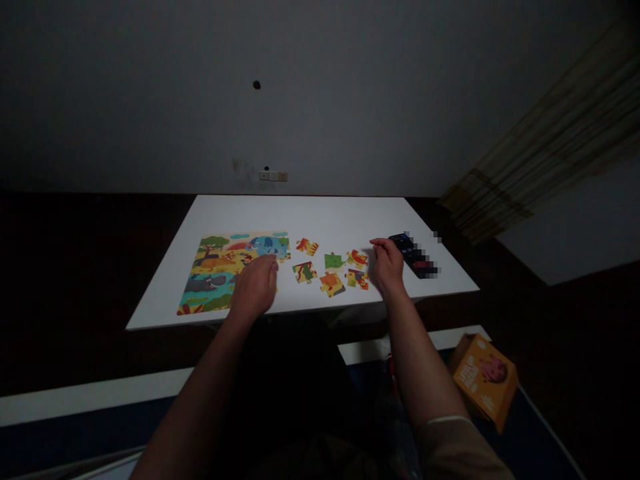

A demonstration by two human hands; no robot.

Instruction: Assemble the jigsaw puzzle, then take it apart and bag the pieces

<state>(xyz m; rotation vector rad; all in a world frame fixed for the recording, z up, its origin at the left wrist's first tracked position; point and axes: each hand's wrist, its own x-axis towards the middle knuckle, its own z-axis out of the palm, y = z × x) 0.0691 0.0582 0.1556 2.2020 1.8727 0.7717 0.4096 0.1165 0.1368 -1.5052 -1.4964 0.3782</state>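
So we've got the partly assembled puzzle (210, 275) lying flat on the white tabletop (330, 217), elephant and hippo showing. Our left hand (254, 288) is over the puzzle's right side, fingers curled in, and honestly we can't tell if it's gripping anything. Six loose pieces (333, 285) sit spread out just right of the puzzle. Past those, farther right of the puzzle, our right hand (388, 265) is loosely bent; can't tell if anything's in it. Dark phone (415, 257) is even farther right of the puzzle, just beside that hand.
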